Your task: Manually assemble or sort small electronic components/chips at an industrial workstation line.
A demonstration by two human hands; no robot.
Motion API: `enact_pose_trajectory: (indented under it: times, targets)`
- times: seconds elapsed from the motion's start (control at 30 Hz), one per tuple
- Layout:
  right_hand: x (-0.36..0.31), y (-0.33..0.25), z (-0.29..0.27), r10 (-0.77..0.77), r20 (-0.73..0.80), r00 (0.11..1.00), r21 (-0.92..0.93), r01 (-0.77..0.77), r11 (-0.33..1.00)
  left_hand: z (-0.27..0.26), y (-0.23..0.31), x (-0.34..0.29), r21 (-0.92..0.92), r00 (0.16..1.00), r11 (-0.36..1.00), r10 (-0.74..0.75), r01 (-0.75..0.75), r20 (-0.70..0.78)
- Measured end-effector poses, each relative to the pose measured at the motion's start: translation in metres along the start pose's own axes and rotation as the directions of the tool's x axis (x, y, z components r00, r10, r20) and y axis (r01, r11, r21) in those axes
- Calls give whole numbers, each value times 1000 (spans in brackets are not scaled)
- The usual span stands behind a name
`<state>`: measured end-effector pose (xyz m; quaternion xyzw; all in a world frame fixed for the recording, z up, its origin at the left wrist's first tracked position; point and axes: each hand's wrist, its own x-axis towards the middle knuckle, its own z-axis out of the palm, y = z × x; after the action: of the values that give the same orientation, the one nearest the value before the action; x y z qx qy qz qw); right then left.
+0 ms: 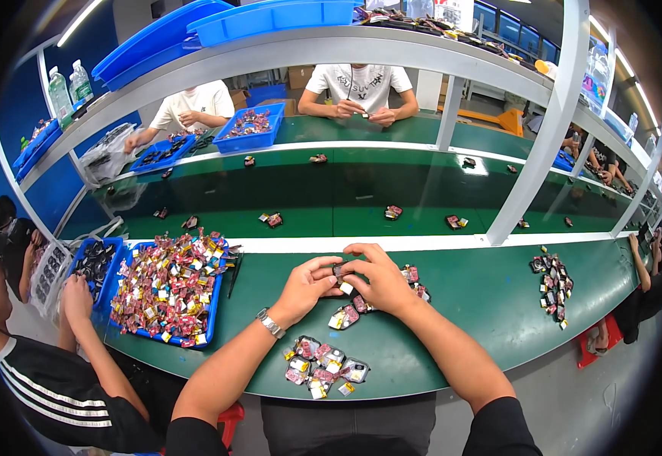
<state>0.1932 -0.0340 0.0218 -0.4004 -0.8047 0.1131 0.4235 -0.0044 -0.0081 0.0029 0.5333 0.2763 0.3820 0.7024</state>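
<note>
Over the green bench point(468, 319), my left hand point(304, 290) and my right hand point(383, 283) meet with fingers closed around a small electronic assembly point(338, 271). It has a dark casing; a white and yellow piece like a battery shows below the fingers. Most of the assembly is hidden by my fingertips. Similar assemblies point(344, 317) lie just beneath my hands, some partly covered by the right one. Closer to the bench's front edge sits a loose cluster of black-cased assemblies point(323, 365) with pink boards and white-and-yellow cells.
Left of my arms, a blue tray point(215, 308) is heaped with pink boards. Dark tweezers point(234, 277) lie beside it. Another group of assemblies point(553, 287) lies right. Beyond a white rail, spaced assemblies sit on a green belt point(331, 186). A white post point(532, 152) rises right. Co-workers sit around.
</note>
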Motion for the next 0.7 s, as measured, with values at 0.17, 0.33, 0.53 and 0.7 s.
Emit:
enact_pose_trajectory:
  times: [0.17,0.33,0.53,0.7]
  targets:
    - [2,-1,2,1,1,1000,47,-1,999,-3,3,-1,-12,1000,1000,0,0,-3]
    - [-2,8,2,181,97,979,339,-204,918,5,7,-3,-13,999,999,34,-35,-35]
    - [-3,15,8,271,122,955,488,-295,821,-1,1,-3,32,994,994,106,-105,-12]
    - [-3,12,6,276,162,948,474,-319,821,-4,-3,0,107,997,991,82,-80,-10]
